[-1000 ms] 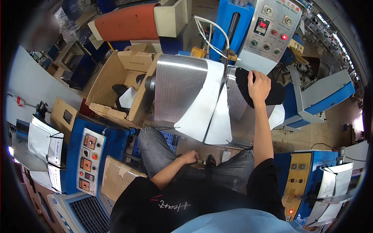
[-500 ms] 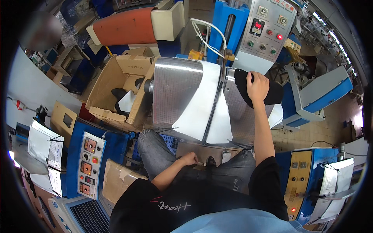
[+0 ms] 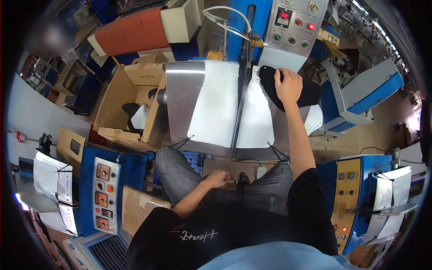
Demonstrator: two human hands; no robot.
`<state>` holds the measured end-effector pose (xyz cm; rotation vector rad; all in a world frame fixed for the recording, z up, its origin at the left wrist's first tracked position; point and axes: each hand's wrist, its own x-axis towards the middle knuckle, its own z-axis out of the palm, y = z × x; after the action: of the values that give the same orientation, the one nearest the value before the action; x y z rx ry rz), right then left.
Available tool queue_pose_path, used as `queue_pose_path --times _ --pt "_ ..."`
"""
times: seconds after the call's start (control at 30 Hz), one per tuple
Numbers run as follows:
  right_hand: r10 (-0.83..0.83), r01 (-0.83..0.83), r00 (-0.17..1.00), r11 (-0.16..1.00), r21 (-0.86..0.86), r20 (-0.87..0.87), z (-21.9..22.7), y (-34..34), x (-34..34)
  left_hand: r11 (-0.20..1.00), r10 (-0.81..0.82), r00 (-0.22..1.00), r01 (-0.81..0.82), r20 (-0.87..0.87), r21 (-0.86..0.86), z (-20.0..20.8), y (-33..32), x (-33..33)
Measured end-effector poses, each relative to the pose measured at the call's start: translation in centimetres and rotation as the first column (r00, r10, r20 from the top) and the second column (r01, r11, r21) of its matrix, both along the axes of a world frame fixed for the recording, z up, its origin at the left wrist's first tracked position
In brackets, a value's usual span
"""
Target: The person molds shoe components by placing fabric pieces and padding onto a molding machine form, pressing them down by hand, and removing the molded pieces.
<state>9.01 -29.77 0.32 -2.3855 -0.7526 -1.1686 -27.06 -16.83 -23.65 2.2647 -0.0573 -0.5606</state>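
Note:
My right hand (image 3: 289,85) is on a black, rounded fabric piece (image 3: 310,92), which lies at the right side of the metal machine bed. Its fingers curl over the piece's near left part, and the fingertips are partly hidden. In my lap, my left hand (image 3: 218,178) is loosely closed, with nothing visible in it. A white sheet (image 3: 216,103) drapes over the grid-lined metal bed (image 3: 180,99), split by a dark upright blade (image 3: 240,103). Dark cords pull at its near corners. Another white piece (image 3: 313,119) shows under the black one.
Left of the bed stands an open cardboard box (image 3: 108,110) with black and white pieces inside. A control panel (image 3: 294,29) with a lit display rises behind. Machine consoles flank me, a blue one (image 3: 87,189) on the left and a yellow-panelled one (image 3: 348,198) on the right.
The whole view has shifted slightly. The white sheet now lies straighter and covers more of the bed's far side. My right hand remains on the black piece; the left stays in my lap.

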Motion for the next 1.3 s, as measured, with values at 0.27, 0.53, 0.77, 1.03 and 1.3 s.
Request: queue_pose_path --times 0.27,0.53,0.77,1.03,1.3 --pt "-0.012 0.011 1.0 0.999 0.033 0.026 -0.4 -0.3 0.0 0.996 0.086 0.967 -0.085 0.24 -0.014 6.3 -0.1 -0.6" --pt "0.0 0.005 0.999 0.995 0.1 -0.049 -0.5 -2.8 0.5 0.887 0.461 0.734 -0.369 0.499 -0.277 15.7 3.1 4.4" --pt "0.105 -0.103 0.983 0.995 0.016 -0.154 0.4 -1.6 0.7 0.622 0.781 0.404 -0.441 0.476 -0.647 21.5 10.1 14.2" --pt "0.066 -0.081 0.976 0.995 -0.063 -0.207 0.3 -2.0 0.1 0.544 0.838 0.42 -0.583 0.349 -0.603 24.7 12.3 22.6" --pt "0.036 -0.057 0.977 0.994 -0.091 -0.212 0.0 -2.7 0.4 0.638 0.662 0.214 -0.663 0.718 -0.391 28.3 19.5 16.9"
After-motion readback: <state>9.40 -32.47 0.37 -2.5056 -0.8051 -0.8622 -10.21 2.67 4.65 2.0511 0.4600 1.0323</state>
